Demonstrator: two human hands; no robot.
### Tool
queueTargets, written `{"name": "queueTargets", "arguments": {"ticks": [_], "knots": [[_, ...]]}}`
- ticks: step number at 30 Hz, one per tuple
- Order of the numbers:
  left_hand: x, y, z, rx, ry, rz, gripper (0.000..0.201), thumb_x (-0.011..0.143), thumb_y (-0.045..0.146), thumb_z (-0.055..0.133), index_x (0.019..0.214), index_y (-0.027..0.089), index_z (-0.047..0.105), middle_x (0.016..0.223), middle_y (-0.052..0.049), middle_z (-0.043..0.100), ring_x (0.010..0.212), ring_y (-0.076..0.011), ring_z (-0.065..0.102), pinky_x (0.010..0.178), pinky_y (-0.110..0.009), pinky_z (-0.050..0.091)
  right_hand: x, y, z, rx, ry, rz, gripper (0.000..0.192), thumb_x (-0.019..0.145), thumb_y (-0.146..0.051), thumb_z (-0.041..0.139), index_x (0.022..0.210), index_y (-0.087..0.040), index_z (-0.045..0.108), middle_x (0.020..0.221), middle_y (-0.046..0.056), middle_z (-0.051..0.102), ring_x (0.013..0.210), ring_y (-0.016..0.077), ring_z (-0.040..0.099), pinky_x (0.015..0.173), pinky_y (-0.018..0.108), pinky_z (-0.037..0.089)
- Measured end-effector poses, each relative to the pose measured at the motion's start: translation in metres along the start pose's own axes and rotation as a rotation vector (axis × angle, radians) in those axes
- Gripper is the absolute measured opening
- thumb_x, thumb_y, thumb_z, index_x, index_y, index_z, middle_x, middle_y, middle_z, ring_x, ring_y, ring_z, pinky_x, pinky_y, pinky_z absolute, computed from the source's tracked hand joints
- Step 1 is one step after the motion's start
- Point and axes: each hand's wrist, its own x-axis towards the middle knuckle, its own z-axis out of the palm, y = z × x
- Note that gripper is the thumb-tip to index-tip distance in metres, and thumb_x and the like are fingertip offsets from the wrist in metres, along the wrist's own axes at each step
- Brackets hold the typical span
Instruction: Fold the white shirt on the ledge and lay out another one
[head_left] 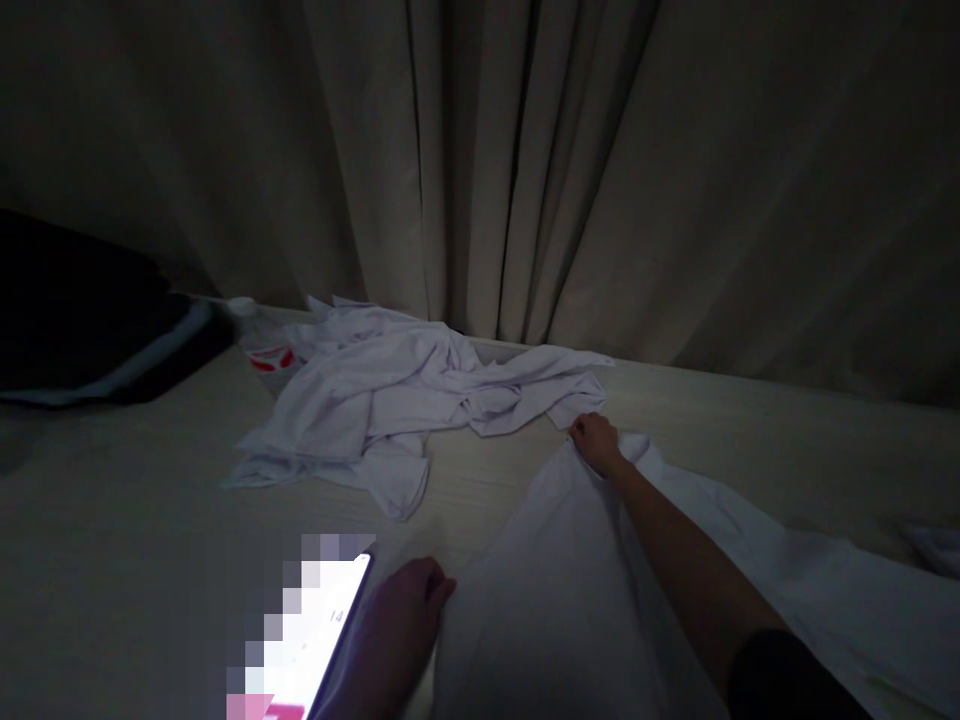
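A white cloth (555, 590), perhaps a garment, is partly raised in front of me. My right hand (596, 443) is closed on its upper edge, with the arm stretched forward over the cloth. Lower and to the left, my left hand (401, 620) is closed in a pinch at the cloth's left edge. More of the white fabric spreads out to the right under my right forearm. Just beside my left hand is a phone (319, 640) with a bright screen, its left part covered by blurred squares.
A crumpled pile of white clothes (390, 380) lies at the back of the pale surface (480, 480). Behind its left end stands a clear plastic bottle (266, 350) with a white cap. A dark bag-like object (82, 310) sits far left. Beige curtains (480, 150) hang behind; the light is dim.
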Motion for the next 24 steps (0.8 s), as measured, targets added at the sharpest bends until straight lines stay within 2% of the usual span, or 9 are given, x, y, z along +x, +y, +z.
{"name": "queueTargets", "arguments": {"ticks": [4, 8, 10, 12, 14, 16, 19, 22, 24], "knots": [[-0.005, 0.0, 0.001, 0.061, -0.002, -0.015, 0.026, 0.083, 0.038, 0.041, 0.075, 0.02, 0.058, 0.08, -0.005, 0.068, 0.078, -0.0207, 0.061, 0.067, -0.032, 0.037, 0.001, 0.001, 0.004, 0.017, 0.038, 0.004, 0.021, 0.087, -0.03, 0.047, 0.094, -0.018, 0.064, 0.101, 0.01, 0.063, 0.097, 0.0218, 0.055, 0.082, 0.032, 0.039], [-0.007, 0.01, -0.006, 0.091, -0.01, -0.004, 0.029, 0.083, 0.041, 0.042, 0.074, 0.02, 0.059, 0.077, -0.005, 0.067, 0.075, -0.0213, 0.061, 0.067, -0.033, 0.04, -0.004, -0.005, -0.001, 0.042, 0.089, -0.012, 0.02, 0.086, -0.029, 0.049, 0.095, -0.018, 0.063, 0.102, 0.01, 0.063, 0.099, 0.0217, 0.054, 0.084, 0.031, 0.038], [-0.011, 0.016, -0.009, 0.112, 0.068, 0.063, 0.03, 0.084, 0.043, 0.043, 0.079, 0.02, 0.061, 0.083, -0.006, 0.068, 0.081, -0.0224, 0.062, 0.072, -0.036, 0.043, -0.011, -0.009, -0.009, 0.067, 0.149, -0.024, 0.023, 0.087, -0.031, 0.049, 0.102, -0.019, 0.06, 0.109, 0.009, 0.061, 0.105, 0.0216, 0.052, 0.088, 0.03, 0.036], [-0.015, 0.017, -0.006, 0.131, 0.216, 0.188, 0.033, 0.086, 0.044, 0.042, 0.091, 0.02, 0.064, 0.097, -0.008, 0.068, 0.093, -0.0238, 0.061, 0.081, -0.039, 0.045, -0.022, -0.014, -0.02, 0.143, 0.155, -0.025, 0.024, 0.089, -0.032, 0.045, 0.105, -0.02, 0.058, 0.107, 0.008, 0.063, 0.1, 0.0192, 0.055, 0.085, 0.028, 0.038], [-0.021, 0.012, 0.004, 0.168, 0.36, 0.315, 0.036, 0.087, 0.045, 0.041, 0.102, 0.021, 0.064, 0.107, -0.009, 0.066, 0.099, -0.0242, 0.06, 0.086, -0.041, 0.047, -0.035, -0.02, -0.031, 0.233, 0.037, -0.018, 0.024, 0.09, -0.036, 0.041, 0.099, -0.021, 0.059, 0.093, 0.006, 0.067, 0.085, 0.0168, 0.059, 0.074, 0.026, 0.04], [-0.026, 0.002, 0.022, 0.261, 0.46, 0.449, 0.037, 0.088, 0.044, 0.041, 0.107, 0.023, 0.064, 0.107, -0.009, 0.068, 0.099, -0.024, 0.062, 0.085, -0.04, 0.049, -0.046, -0.026, -0.039, 0.238, -0.106, 0.0, 0.029, 0.089, -0.044, 0.041, 0.093, -0.023, 0.06, 0.085, 0.005, 0.069, 0.077, 0.0171, 0.061, 0.067, 0.027, 0.04], [-0.032, -0.012, 0.052, 0.466, 0.552, 0.651, 0.041, 0.086, 0.044, 0.045, 0.117, 0.021, 0.059, 0.114, -0.011, 0.068, 0.104, -0.0253, 0.062, 0.084, -0.04, 0.051, -0.056, -0.034, -0.041, 0.117, -0.186, 0.07, 0.042, 0.087, -0.056, 0.04, 0.089, -0.021, 0.063, 0.092, 0.012, 0.07, 0.086, 0.0233, 0.063, 0.07, 0.032, 0.041], [-0.034, -0.019, 0.072, 0.616, 0.596, 0.759, 0.06, 0.083, 0.049, 0.047, 0.134, 0.017, 0.044, 0.128, -0.013, 0.061, 0.116, -0.027, 0.057, 0.091, -0.04, 0.048, -0.057, -0.036, -0.033, 0.101, -0.233, 0.133, 0.05, 0.084, -0.061, 0.04, 0.088, -0.017, 0.065, 0.099, 0.018, 0.069, 0.092, 0.029, 0.063, 0.072, 0.037, 0.043], [-0.032, -0.019, 0.077, 0.648, 0.61, 0.763, 0.073, 0.083, 0.052, 0.046, 0.143, 0.014, 0.028, 0.132, -0.013, 0.057, 0.12, -0.0272, 0.054, 0.095, -0.039, 0.046, -0.055, -0.035, -0.026, 0.154, -0.253, 0.135, 0.045, 0.084, -0.056, 0.043, 0.087, -0.017, 0.066, 0.098, 0.016, 0.07, 0.09, 0.0275, 0.064, 0.071, 0.035, 0.044]]}}
